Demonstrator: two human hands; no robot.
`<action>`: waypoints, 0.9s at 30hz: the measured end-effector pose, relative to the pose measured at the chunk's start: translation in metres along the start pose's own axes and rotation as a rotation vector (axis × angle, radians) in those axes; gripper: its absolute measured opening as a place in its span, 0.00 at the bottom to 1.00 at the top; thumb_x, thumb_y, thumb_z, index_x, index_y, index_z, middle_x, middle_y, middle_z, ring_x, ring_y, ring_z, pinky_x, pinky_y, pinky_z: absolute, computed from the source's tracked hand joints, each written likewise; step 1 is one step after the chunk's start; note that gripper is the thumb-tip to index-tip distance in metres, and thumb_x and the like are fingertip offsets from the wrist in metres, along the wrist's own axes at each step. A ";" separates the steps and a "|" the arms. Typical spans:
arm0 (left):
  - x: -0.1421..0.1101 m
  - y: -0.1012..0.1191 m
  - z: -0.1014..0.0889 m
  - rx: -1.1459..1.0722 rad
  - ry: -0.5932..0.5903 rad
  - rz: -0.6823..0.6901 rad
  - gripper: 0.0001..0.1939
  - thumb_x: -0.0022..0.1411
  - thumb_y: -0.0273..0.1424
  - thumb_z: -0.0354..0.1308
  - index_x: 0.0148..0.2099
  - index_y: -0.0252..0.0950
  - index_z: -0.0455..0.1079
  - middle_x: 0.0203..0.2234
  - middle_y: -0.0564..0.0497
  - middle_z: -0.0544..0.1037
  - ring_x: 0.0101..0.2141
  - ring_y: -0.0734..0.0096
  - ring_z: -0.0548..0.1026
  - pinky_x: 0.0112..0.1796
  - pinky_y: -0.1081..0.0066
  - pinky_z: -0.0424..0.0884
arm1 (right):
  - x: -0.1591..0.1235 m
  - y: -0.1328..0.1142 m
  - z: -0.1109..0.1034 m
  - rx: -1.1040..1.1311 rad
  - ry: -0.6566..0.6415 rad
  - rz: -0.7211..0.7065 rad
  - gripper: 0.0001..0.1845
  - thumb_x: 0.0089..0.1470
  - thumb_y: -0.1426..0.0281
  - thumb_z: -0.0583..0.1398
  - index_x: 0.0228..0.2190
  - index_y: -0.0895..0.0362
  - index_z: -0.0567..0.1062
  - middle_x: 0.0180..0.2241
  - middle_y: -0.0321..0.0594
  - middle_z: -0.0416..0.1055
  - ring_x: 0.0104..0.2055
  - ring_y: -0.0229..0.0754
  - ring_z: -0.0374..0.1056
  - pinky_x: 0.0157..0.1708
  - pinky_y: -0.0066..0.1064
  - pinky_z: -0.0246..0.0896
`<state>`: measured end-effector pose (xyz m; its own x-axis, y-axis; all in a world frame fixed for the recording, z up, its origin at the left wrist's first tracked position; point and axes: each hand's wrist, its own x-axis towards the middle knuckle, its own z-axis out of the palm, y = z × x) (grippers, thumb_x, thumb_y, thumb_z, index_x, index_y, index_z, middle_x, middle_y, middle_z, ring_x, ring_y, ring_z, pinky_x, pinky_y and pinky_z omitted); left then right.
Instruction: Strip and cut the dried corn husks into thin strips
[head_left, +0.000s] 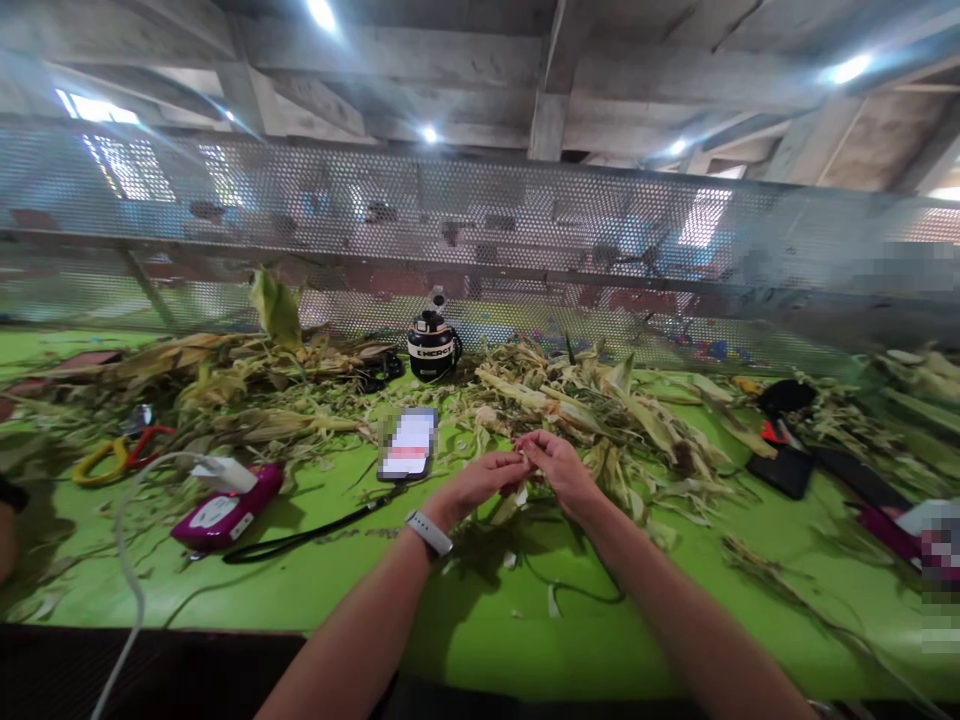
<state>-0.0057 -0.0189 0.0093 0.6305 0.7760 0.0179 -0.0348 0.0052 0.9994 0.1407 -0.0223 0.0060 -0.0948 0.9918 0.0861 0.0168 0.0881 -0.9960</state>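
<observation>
Green table point(480, 655), pale plant scrap point(523, 494) just beneath the fingers point(534, 447).

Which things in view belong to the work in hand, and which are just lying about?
In the work, it seems:
- left hand and right hand, fingertips together
- pale scrap there, too small to identify
- leafy plant heap just beyond

Just lying about:
- phone
- black strap
- purple power strip with white charger
- black bottle

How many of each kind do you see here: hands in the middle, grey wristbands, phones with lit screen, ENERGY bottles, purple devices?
Hands: 2 (left hand, right hand)
Grey wristband: 1
Lit phone: 1
ENERGY bottle: 1
Purple devices: 2
Total: 7
</observation>
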 end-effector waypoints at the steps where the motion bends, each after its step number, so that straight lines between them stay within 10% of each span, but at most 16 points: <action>1: -0.001 0.000 0.000 -0.005 -0.023 -0.009 0.20 0.48 0.48 0.60 0.23 0.35 0.65 0.16 0.58 0.59 0.21 0.78 0.54 0.23 0.73 0.49 | -0.001 0.001 0.001 0.002 0.008 0.024 0.18 0.41 0.54 0.62 0.27 0.56 0.69 0.17 0.30 0.64 0.18 0.32 0.57 0.17 0.24 0.52; 6: 0.001 -0.003 0.002 -0.043 -0.080 -0.023 0.21 0.48 0.49 0.60 0.25 0.34 0.68 0.16 0.58 0.59 0.19 0.79 0.53 0.22 0.74 0.49 | 0.000 0.000 0.001 -0.031 0.015 0.046 0.21 0.41 0.52 0.61 0.28 0.57 0.68 0.14 0.27 0.59 0.14 0.30 0.50 0.13 0.24 0.45; 14: 0.007 -0.006 0.004 -0.113 0.179 0.034 0.20 0.50 0.49 0.58 0.28 0.35 0.68 0.14 0.60 0.57 0.18 0.79 0.53 0.22 0.74 0.49 | 0.005 -0.008 -0.020 -0.319 0.063 -0.081 0.27 0.50 0.45 0.52 0.17 0.56 0.63 0.15 0.32 0.59 0.19 0.33 0.53 0.19 0.26 0.49; 18: 0.005 -0.004 0.007 -0.109 0.176 0.041 0.19 0.50 0.47 0.59 0.26 0.35 0.65 0.15 0.59 0.60 0.18 0.80 0.55 0.22 0.73 0.49 | 0.004 -0.004 -0.013 -0.204 -0.058 0.009 0.28 0.45 0.43 0.54 0.16 0.55 0.61 0.13 0.29 0.54 0.16 0.31 0.46 0.16 0.27 0.39; 27: 0.005 -0.005 0.009 -0.112 0.117 0.028 0.18 0.50 0.45 0.59 0.23 0.36 0.61 0.13 0.61 0.57 0.17 0.81 0.52 0.21 0.74 0.48 | 0.010 0.004 -0.008 -0.097 0.095 -0.027 0.28 0.38 0.44 0.58 0.14 0.55 0.57 0.12 0.27 0.49 0.16 0.29 0.43 0.17 0.27 0.38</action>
<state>0.0044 -0.0207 0.0044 0.5333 0.8452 0.0356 -0.1412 0.0475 0.9888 0.1474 -0.0109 0.0035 -0.0022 0.9928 0.1194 0.1122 0.1189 -0.9865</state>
